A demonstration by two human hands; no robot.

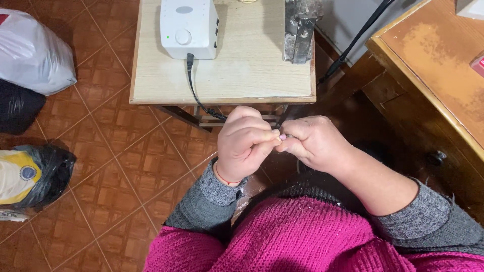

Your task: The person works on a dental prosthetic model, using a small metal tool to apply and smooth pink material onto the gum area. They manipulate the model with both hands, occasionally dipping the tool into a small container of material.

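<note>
Head view shows, mid-frame, left hand (245, 146) and right hand (315, 142) pressed together, fingertips pinching a tiny pale object (283, 136) between them.

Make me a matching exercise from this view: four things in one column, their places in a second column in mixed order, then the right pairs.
Things:
1. white device
2. black cable
3. white bag
4. dark metal tool

Places:
A. on the tiled floor, upper left
B. at the table's right edge
C. on the small table, a green light on its front
D. running from the device down toward the left hand and right hand

Pairs: 1-C, 2-D, 3-A, 4-B
</note>
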